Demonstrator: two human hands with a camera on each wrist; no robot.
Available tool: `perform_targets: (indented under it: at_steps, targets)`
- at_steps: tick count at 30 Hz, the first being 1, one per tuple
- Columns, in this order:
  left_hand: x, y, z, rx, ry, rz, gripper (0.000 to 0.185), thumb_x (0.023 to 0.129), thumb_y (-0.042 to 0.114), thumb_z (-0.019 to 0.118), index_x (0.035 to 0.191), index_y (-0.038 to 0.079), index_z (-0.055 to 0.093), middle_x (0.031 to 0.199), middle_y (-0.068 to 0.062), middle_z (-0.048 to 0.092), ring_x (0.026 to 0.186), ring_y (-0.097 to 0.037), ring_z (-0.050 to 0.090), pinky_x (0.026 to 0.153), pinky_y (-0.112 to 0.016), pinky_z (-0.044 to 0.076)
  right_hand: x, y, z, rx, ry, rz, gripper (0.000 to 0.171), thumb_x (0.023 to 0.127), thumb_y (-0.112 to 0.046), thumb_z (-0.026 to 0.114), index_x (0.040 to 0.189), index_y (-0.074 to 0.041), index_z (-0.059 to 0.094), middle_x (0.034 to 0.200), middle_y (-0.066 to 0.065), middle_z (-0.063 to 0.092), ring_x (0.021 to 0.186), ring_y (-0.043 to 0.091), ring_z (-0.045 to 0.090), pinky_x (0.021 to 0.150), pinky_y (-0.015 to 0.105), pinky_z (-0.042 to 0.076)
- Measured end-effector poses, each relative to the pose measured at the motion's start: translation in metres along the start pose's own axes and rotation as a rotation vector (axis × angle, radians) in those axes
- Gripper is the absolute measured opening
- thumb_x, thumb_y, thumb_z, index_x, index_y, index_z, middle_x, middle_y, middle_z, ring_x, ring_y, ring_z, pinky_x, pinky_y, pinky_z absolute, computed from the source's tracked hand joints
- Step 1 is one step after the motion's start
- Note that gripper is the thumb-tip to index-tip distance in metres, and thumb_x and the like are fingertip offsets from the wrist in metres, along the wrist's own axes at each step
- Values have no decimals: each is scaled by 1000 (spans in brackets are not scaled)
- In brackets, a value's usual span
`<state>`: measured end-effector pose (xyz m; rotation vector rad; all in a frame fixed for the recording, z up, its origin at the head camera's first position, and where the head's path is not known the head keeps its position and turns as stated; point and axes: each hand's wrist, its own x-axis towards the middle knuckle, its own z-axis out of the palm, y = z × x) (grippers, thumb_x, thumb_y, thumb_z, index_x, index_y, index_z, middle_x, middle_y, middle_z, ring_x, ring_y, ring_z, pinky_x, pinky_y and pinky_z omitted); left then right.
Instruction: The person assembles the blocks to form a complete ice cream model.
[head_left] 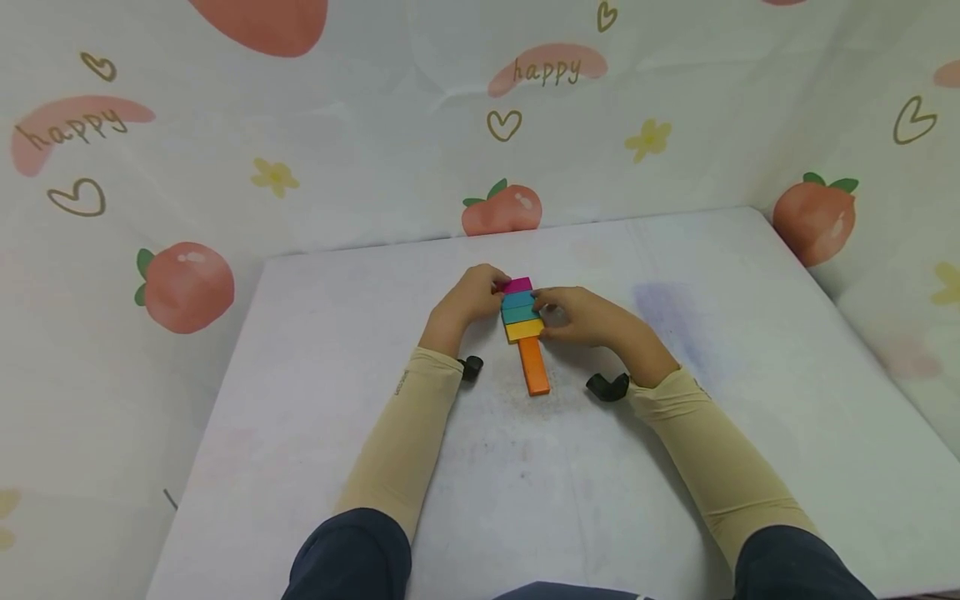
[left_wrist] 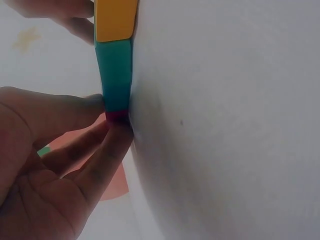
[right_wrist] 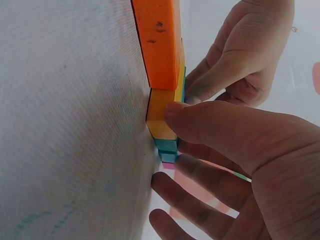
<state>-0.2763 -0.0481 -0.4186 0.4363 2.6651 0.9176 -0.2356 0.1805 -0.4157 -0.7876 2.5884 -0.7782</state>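
A row of flat wooden blocks lies on the white table. From far to near come a magenta block (head_left: 517,285), two teal blocks (head_left: 519,307), a yellow block (head_left: 524,331) and, set lengthwise below, an orange block (head_left: 534,367). My left hand (head_left: 474,296) pinches the magenta block at its left far end, the thumb tip close to the teal edge. My right hand (head_left: 581,317) is at the right ends of the row. Its thumb (right_wrist: 195,120) presses the yellow block's end, an index fingertip rests at the teal, and the other fingers spread loosely.
The white table surface (head_left: 315,417) runs out to both sides. Behind it stands a backdrop sheet (head_left: 375,108) printed with fruit, hearts and flowers. Black wrist camera mounts (head_left: 609,387) sit at both wrists, over beige sleeves (head_left: 397,433).
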Motion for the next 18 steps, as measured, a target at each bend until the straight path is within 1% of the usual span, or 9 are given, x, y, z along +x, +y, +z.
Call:
perform_targets:
  at_steps: [6,11,14,18]
  targets:
    - [0,-1,1,1,7,-1,40,106,8,58,145,2,63,143,-14,63,127,-29,59,117,-42,50,1,1,0,-8,0,9,46,96,-19,77,137,-2,65,156,18,55,135,36,58,120,55,45]
    - [-1,-2,2,3,12,11,39,106,8,59,144,2,64,143,-15,63,127,-30,59,117,-42,50,2,2,2,-13,-4,7,45,97,-20,77,137,-2,65,157,18,55,135,36,58,120,55,45]
    - [-4,-3,3,-2,12,17,40,105,9,60,144,2,64,143,-15,62,127,-29,59,117,-43,51,2,3,2,-13,-7,8,45,96,-20,77,136,-3,65,158,18,54,135,36,58,120,55,46]
    - [-10,-3,1,-3,15,21,41,104,15,64,144,4,64,141,-14,61,124,-30,59,114,-44,52,1,3,1,-7,-5,11,47,96,-21,78,138,-4,65,159,17,53,136,36,58,120,56,45]
